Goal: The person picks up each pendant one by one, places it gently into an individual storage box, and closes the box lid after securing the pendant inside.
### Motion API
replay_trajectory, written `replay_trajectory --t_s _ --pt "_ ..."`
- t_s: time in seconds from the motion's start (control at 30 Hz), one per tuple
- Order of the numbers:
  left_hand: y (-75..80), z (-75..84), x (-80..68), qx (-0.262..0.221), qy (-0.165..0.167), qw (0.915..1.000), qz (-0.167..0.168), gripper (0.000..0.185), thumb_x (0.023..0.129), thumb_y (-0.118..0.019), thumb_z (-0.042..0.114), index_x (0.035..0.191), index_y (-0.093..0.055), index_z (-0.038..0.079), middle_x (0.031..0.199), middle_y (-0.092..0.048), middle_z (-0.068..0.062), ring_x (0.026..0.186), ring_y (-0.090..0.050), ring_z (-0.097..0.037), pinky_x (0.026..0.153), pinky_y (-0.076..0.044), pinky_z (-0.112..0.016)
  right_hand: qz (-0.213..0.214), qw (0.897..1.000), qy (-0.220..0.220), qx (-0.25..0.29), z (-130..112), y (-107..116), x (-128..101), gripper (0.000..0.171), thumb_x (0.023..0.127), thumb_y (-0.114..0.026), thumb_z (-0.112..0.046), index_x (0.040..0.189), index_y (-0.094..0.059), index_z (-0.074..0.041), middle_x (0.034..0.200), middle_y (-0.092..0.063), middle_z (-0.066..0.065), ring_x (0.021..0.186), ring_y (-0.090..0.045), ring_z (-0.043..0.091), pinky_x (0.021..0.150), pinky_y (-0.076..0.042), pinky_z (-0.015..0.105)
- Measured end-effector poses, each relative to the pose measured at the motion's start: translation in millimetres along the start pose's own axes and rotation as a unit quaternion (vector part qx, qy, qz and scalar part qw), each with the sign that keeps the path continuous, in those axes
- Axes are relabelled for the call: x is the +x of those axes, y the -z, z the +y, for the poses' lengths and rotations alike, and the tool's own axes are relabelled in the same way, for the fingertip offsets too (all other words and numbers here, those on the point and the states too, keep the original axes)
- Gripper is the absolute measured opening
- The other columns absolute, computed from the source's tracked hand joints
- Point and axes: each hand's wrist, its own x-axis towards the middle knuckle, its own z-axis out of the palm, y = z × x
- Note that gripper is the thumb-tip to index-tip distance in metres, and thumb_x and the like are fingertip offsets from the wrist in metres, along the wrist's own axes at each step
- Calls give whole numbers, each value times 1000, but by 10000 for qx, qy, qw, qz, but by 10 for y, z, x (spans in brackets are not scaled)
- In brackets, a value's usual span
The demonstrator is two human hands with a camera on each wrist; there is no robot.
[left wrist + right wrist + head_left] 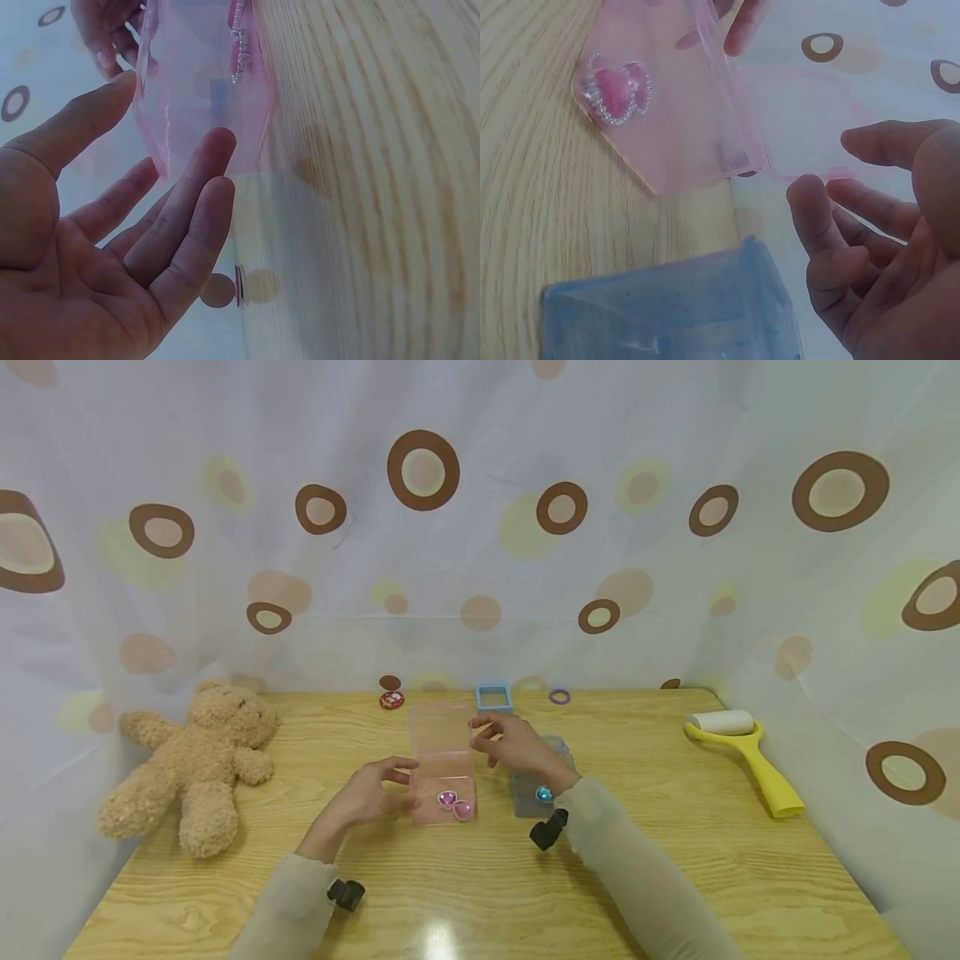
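Note:
A clear pink plastic box (444,802) lies on the table with its hinged lid (440,729) swung open to the back. Inside it are two pink heart-like gems (455,806) with beaded silver edges. My left hand (367,793) is at the box's left side, fingers loosely spread and holding nothing; in the left wrist view its thumb and fingertips are right by the pink wall (202,105). My right hand (516,745) hovers at the lid's right edge, fingers relaxed, nothing between them. Under the right wrist sits a translucent blue-grey box (531,797) with a blue gem (543,793).
A brown teddy bear (198,760) lies at the left. Along the back are a small red round item (392,700), a blue square frame (494,687) and a purple ring (559,696). A yellow-handled roller (757,764) lies at the right. A patterned curtain (480,527) surrounds the table.

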Motion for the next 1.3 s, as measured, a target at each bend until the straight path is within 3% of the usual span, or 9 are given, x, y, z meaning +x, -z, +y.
replay_trajectory --t_s 0.3,0.43,0.53,0.67,0.8,0.9,1.07,1.17,1.3 --pt "0 18 -10 194 4 9998 45 59 84 -80 15 138 -58 8 121 -67 -18 102 -63 -26 72 -54 -31 16 9988 247 413 -74 35 -57 30 107 -47 -29 127 -64 -14 112 -70 14 76 -65 42 73 -53 39" --pt "4 13 -11 206 4 9998 83 58 84 -80 16 138 -58 8 119 -68 -17 106 -63 -28 76 -53 -33 -104 9964 305 780 -102 43 -73 37 109 -39 -33 123 -65 -10 108 -70 14 70 -64 32 75 -54 51" --pt "-2 9 -15 207 17 9997 121 58 84 -80 16 137 -59 8 120 -68 -17 108 -63 -29 79 -54 -35 -170 9960 215 847 -121 49 -97 42 110 -36 -36 121 -66 -8 102 -70 13 68 -63 24 73 -53 50" --pt "-9 -3 -19 160 49 9998 136 58 84 -80 15 138 -58 8 124 -67 -18 105 -66 -28 81 -56 -37 -239 9973 197 666 -146 51 -129 42 110 -37 -35 117 -68 -7 101 -71 9 68 -62 19 75 -53 42" --pt "-6 -26 -16 -2 16 10000 95 57 86 -78 13 139 -57 7 128 -64 -19 102 -68 -28 81 -58 -38 -382 9978 305 441 -172 54 -161 39 109 -41 -32 115 -69 -6 100 -72 10 69 -63 21 79 -55 50" --pt "2 -47 -16 -161 -32 9998 64 57 86 -77 10 138 -55 6 128 -64 -20 101 -68 -27 82 -57 -37 -576 9973 346 286 -161 56 -182 36 108 -44 -32 114 -69 -8 103 -72 13 74 -66 30 82 -55 54" --pt "39 -83 -23 -306 -89 9995 0 72 85 -79 11 147 -41 6 129 -63 -22 97 -68 -25 83 -56 -38 -819 9960 333 -111 -138 45 -207 26 104 -52 -34 113 -69 -16 106 -70 16 81 -66 42 74 -54 41" --pt "69 -87 -29 -346 -129 9993 -102 81 86 -79 14 153 -34 10 132 -60 -22 100 -67 -28 83 -57 -40 -919 9946 368 -324 -123 17 -212 23 102 -57 -33 113 -68 -17 103 -70 12 79 -67 39 68 -52 35" --pt "95 -78 -37 -376 -277 9985 -278 76 88 -77 17 153 -37 9 136 -56 -25 105 -67 -31 83 -58 -41 -946 9921 488 -660 -110 -38 -216 22 99 -63 -29 114 -68 -14 97 -69 1 75 -67 26 64 -53 31"
